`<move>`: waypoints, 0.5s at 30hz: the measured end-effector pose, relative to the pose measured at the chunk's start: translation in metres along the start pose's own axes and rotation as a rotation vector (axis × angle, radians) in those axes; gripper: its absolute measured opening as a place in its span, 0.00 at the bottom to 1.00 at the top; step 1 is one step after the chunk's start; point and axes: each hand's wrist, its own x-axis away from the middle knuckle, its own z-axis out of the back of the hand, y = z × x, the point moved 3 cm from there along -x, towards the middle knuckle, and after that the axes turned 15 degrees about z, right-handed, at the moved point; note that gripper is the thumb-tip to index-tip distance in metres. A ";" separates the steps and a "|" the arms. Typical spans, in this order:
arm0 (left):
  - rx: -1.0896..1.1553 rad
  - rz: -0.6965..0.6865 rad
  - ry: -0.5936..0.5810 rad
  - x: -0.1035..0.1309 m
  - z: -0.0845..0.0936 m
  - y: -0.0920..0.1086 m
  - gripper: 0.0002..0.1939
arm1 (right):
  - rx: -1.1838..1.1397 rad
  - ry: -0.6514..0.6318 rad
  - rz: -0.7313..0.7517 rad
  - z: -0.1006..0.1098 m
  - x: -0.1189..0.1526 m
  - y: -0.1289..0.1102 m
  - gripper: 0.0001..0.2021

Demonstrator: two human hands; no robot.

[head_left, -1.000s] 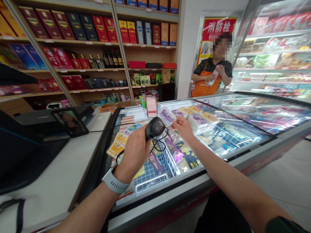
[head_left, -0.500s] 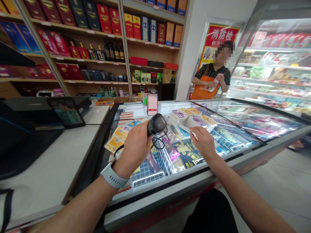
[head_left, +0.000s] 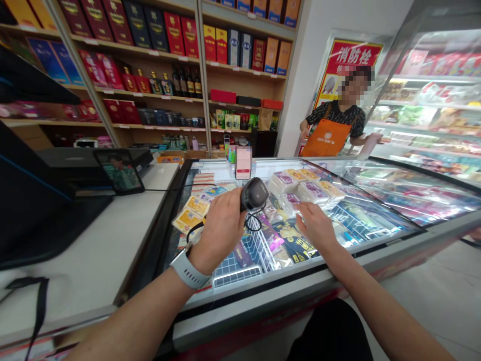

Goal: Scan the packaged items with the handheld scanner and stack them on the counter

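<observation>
My left hand [head_left: 224, 219], a pale watch strap at its wrist, is wrapped round a black barcode scanner [head_left: 254, 194] held above the freezer's glass top. A coiled black cable [head_left: 254, 222] hangs below the scanner's head. My right hand [head_left: 317, 225] reaches over the glass with fingers stretched out. Its fingertips are at the near edge of a purple-labelled pack [head_left: 293, 199]; whether they touch it I cannot tell. Behind that pack stand stacks of flat packs [head_left: 314, 191] with purple and orange labels. Yellow-labelled flat packs [head_left: 192, 213] lie left of the scanner.
A phone [head_left: 243, 164] with a lit screen stands upright at the freezer's far edge. Left is a white counter [head_left: 150, 213] with a tablet-like screen [head_left: 119, 173] and a dark machine. Beyond the freezer stands a person in an orange apron [head_left: 326, 138], holding a pinkish bottle [head_left: 370, 145].
The purple-labelled pack now lies flat before the stacks, by my right fingers. The view has shifted slightly left. The person across has moved the bottle out to the right.
</observation>
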 end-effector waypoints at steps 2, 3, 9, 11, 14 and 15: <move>0.001 -0.010 -0.002 0.002 0.000 0.002 0.22 | -0.022 0.046 0.005 0.003 -0.004 -0.002 0.14; 0.002 -0.016 -0.002 0.003 0.000 0.003 0.22 | -0.042 0.067 0.016 0.004 -0.007 -0.004 0.14; 0.022 -0.030 0.018 0.007 0.005 0.009 0.21 | -0.271 0.085 0.161 -0.005 -0.043 -0.024 0.14; 0.029 -0.036 0.015 0.007 0.006 0.011 0.21 | -0.380 0.024 0.199 -0.018 -0.063 -0.035 0.14; 0.031 -0.041 0.011 0.007 0.007 0.012 0.21 | -0.594 -0.016 0.191 -0.037 -0.100 -0.053 0.12; 0.026 -0.042 0.011 0.007 0.007 0.013 0.21 | -0.696 -0.028 0.202 -0.043 -0.113 -0.060 0.11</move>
